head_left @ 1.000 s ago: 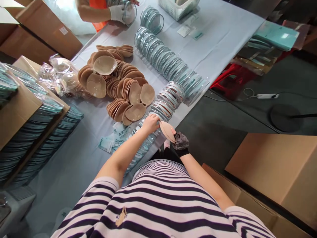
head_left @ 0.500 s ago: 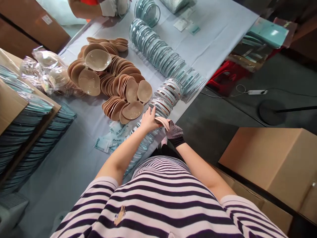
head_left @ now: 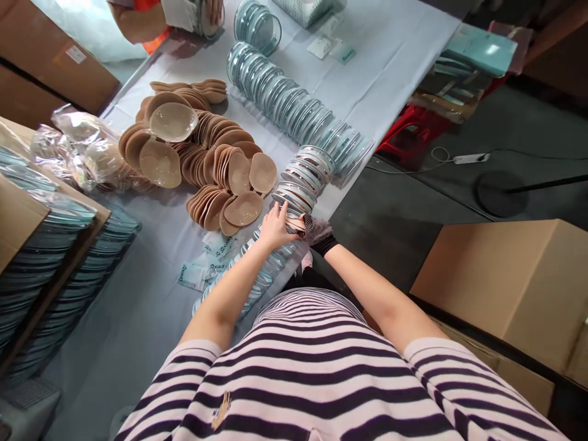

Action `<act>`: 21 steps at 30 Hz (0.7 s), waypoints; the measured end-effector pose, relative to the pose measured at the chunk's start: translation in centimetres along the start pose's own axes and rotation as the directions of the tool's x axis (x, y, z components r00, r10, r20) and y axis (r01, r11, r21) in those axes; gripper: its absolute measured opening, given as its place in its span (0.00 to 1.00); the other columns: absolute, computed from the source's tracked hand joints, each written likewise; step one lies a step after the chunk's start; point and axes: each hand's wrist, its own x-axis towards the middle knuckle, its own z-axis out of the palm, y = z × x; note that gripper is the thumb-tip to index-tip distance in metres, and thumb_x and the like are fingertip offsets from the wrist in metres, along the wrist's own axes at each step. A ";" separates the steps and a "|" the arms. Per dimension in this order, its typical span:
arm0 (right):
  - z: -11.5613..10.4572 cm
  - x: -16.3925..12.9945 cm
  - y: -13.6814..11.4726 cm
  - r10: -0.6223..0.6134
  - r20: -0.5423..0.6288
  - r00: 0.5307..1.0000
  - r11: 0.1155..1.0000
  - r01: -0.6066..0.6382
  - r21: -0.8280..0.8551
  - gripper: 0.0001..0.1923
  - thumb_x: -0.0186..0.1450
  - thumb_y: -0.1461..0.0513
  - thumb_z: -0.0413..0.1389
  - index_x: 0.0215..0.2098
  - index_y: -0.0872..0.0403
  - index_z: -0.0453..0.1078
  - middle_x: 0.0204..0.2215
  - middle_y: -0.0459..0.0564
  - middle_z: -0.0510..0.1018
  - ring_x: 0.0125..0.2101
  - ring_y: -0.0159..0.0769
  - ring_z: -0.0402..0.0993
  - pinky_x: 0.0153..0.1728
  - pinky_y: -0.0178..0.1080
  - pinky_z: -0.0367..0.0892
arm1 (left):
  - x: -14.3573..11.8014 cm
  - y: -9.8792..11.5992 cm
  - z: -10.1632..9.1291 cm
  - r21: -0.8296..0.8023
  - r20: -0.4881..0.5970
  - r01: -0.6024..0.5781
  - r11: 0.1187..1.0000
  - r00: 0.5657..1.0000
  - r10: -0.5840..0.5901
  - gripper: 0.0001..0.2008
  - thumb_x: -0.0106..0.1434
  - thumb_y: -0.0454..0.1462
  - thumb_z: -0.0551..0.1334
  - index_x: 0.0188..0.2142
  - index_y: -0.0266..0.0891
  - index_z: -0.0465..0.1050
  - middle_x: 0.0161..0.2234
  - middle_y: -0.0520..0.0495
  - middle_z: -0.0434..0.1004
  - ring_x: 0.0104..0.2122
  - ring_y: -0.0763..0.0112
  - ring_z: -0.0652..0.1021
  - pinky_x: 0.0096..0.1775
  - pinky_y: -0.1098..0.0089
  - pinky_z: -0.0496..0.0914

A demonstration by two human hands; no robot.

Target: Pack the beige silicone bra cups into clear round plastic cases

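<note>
My left hand (head_left: 276,228) is bare and curls around a clear round plastic case at the near end of a row of filled cases (head_left: 301,177). My right hand (head_left: 318,231), in a dark dotted glove, grips a tan silicone bra cup (head_left: 294,224) at that case's opening; the glove hides part of the cup. Under my left forearm, more clear cases (head_left: 264,278) run toward my body. Left of the filled cases lie rows of tan bra cups (head_left: 243,208), some in joined pairs. Small printed sachets (head_left: 193,275) are scattered beside my left forearm.
A long row of clear cases (head_left: 285,101) crosses the table. Wrapped cups (head_left: 92,153) and a carton of stacked clear cases (head_left: 50,263) stand left. Another person's gloved hand (head_left: 179,13) works at the far edge. Cardboard boxes (head_left: 482,275) and a red stool (head_left: 408,131) are right.
The tan cup in my right hand has moved left and down into the case opening, my gloved hand shifting with it. The view has shifted slightly.
</note>
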 end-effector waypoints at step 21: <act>2.5 -1.3 -0.5 0.133 0.203 0.970 0.981 -0.158 0.112 0.19 0.74 0.59 0.43 0.57 0.54 0.68 0.49 0.61 0.79 0.47 0.44 0.78 0.44 0.38 0.68 | -0.7 0.6 -0.2 0.163 0.046 -0.031 0.986 0.999 0.024 0.54 0.52 0.50 0.71 0.70 0.39 0.47 0.71 0.28 0.42 0.69 0.43 0.52 0.64 0.49 0.54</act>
